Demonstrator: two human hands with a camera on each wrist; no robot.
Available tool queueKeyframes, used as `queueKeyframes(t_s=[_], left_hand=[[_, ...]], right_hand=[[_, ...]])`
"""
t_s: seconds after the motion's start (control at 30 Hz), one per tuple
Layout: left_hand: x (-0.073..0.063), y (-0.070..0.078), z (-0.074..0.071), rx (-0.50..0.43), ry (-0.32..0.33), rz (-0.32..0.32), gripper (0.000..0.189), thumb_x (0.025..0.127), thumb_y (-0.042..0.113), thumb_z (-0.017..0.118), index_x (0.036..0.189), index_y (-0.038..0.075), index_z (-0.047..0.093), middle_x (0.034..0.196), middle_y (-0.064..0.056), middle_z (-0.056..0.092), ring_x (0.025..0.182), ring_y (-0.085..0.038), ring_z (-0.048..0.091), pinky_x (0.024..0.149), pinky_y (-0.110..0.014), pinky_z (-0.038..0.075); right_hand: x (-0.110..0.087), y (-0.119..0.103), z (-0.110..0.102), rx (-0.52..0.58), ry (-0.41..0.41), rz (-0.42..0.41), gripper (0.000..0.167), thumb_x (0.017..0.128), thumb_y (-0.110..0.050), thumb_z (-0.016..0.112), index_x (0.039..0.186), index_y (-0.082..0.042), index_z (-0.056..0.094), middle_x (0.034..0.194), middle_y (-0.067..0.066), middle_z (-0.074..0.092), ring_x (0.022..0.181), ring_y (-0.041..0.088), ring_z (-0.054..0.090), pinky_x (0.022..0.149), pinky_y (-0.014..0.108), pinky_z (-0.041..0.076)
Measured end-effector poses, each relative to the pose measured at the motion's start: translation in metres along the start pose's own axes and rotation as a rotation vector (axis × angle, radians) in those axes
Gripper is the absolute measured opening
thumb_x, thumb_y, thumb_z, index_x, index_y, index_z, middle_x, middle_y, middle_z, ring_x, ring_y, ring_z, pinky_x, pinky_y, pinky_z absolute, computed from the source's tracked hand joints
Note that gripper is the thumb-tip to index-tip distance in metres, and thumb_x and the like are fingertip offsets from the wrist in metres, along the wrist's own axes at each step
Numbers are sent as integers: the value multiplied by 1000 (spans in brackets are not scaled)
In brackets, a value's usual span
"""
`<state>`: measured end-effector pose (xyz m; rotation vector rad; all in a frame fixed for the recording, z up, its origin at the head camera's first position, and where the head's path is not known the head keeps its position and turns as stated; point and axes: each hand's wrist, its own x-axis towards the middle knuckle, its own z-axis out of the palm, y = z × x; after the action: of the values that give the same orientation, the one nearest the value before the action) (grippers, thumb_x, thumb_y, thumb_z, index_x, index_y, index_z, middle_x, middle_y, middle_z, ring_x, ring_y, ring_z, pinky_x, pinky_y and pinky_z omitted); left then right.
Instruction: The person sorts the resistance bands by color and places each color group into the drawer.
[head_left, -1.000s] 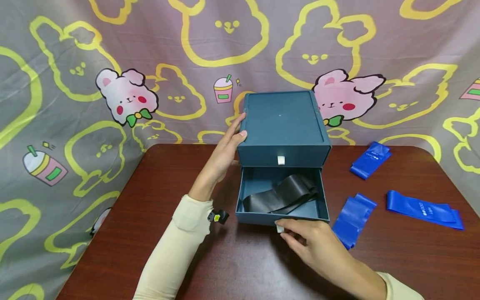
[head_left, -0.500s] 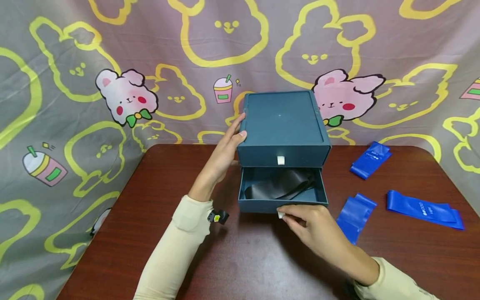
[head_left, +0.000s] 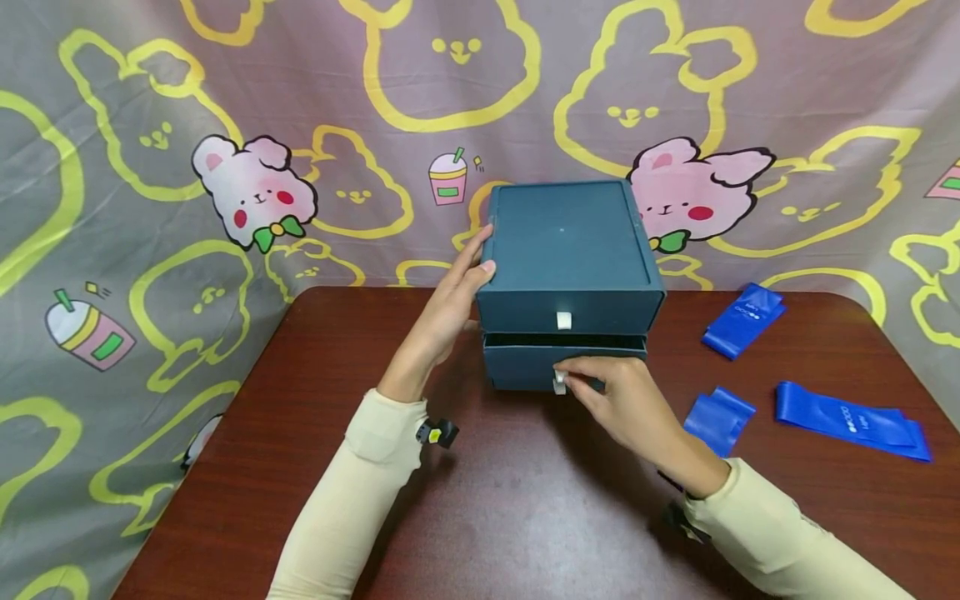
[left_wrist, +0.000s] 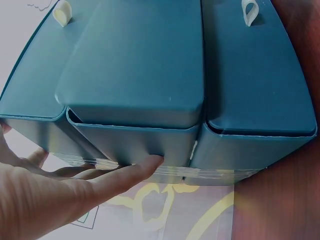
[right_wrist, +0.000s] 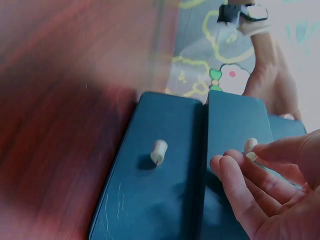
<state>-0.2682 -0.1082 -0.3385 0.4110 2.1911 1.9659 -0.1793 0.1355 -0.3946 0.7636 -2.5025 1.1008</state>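
Observation:
A dark teal drawer box (head_left: 570, 233) with three stacked drawers stands at the table's back. My right hand (head_left: 633, 400) pinches the white fabric pull tab (right_wrist: 251, 145) of the middle drawer (head_left: 517, 367), which sticks out slightly below the top one. Only a narrow dark gap shows above its front, so its contents are hidden. The bottom drawer (right_wrist: 145, 200) has its own white tab (right_wrist: 159, 151). My left hand (head_left: 446, 308) lies against the box's left side, fingers extended, with the thumb touching the side wall in the left wrist view.
Three folded blue bands lie right of the box: one band (head_left: 744, 321) farther back, another (head_left: 851, 421) near the right edge, and a third (head_left: 718, 421) beside my right hand. A patterned cloth (head_left: 360, 75) hangs behind the brown table (head_left: 465, 517).
My right hand has pushed the middle drawer inward, away from me, until the black band inside went out of sight. My left hand has stayed on the box's side.

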Motion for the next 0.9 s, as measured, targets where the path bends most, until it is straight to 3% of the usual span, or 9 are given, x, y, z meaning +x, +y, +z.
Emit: queueKeyframes(t_s=[0.2,0.47,0.6,0.7,0.8,0.9], left_hand=[[0,0,1,10,7,-3,57,109,42,47,162,50,28,176,8,13,156,-32,29,108,-77,39],[1,-1,1,5,10,-6,56,109,42,47,161,52,29,176,9,14,156,-32,29,108,-78,38],[0,-1,1,6,12,-12,56,109,43,47,161,52,29,176,9,14,157,-32,27,108,-78,38],[0,0,1,9,11,-14,56,109,43,47,160,53,29,176,9,14,158,-31,26,108,-79,37],[0,0,1,12,9,-14,56,109,43,47,161,53,29,176,9,13,158,-31,25,108,-79,37],[0,0,1,14,11,-13,55,109,44,47,161,52,29,176,9,13,158,-31,24,108,-79,37]], right_hand=[[12,8,2,-11,12,18,18,95,0,73,110,-2,81,107,12,81,74,12,66,61,22,46],[15,11,3,-24,17,29,18,95,-1,73,111,-3,81,108,13,81,70,14,62,60,23,44],[11,12,2,-24,15,41,19,95,-2,74,112,-4,81,109,11,81,78,14,69,64,25,50],[7,13,-1,-23,27,61,19,95,-2,74,113,-5,80,108,10,81,65,8,64,60,24,49],[2,17,-2,-17,36,87,16,94,-2,74,110,-5,79,104,10,81,51,4,43,53,24,40],[-3,21,-1,-15,12,105,15,94,0,74,107,-5,79,102,10,81,56,3,44,56,23,39]])
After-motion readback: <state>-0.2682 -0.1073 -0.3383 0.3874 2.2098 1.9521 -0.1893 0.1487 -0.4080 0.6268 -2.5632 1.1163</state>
